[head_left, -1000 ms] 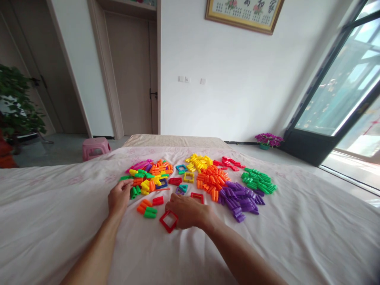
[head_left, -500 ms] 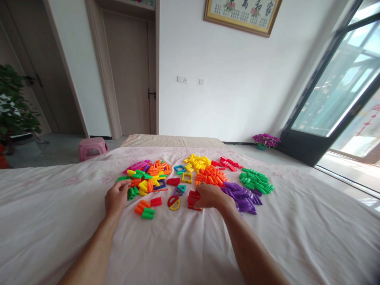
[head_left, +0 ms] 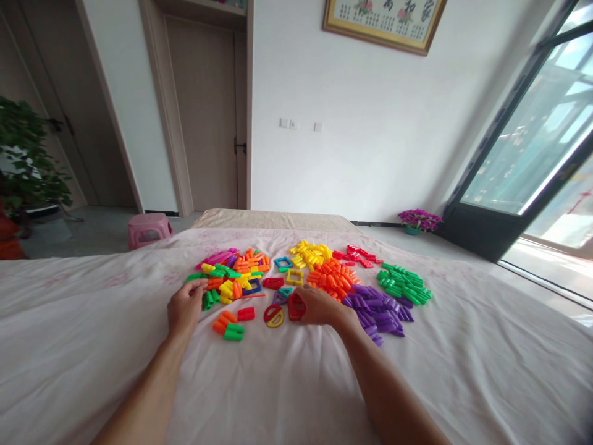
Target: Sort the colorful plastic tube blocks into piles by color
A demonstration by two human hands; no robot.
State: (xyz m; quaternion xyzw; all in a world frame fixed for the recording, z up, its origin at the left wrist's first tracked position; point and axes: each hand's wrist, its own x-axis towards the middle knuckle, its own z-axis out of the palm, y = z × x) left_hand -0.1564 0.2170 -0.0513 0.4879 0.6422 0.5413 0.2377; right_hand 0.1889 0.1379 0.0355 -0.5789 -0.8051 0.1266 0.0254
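Observation:
My right hand (head_left: 319, 305) is closed on a red square frame (head_left: 295, 307), just right of a red and a yellow half-ring piece (head_left: 275, 317). My left hand (head_left: 184, 307) rests at the left edge of a mixed heap of plastic pieces (head_left: 231, 272), its fingers pinched together beside an orange piece (head_left: 214, 283). Whatever those fingertips hold, if anything, is hidden. Teal and purple triangle frames (head_left: 282, 295), a yellow square frame (head_left: 294, 277) and a red piece (head_left: 273, 283) lie between my hands. Nearer me are orange and green pieces (head_left: 233, 332).
Sorted heaps lie to the right: yellow (head_left: 309, 253), orange (head_left: 332, 277), purple (head_left: 377, 311), green (head_left: 404, 284) and red (head_left: 359, 254). A wrinkled pale cloth (head_left: 278, 389) covers the surface. A pink stool (head_left: 149, 231) stands beyond its left edge.
My right hand has moved slightly left with the red square frame, closer to the half-ring pieces. My left hand keeps its place by the mixed heap. The whole view has shifted a little.

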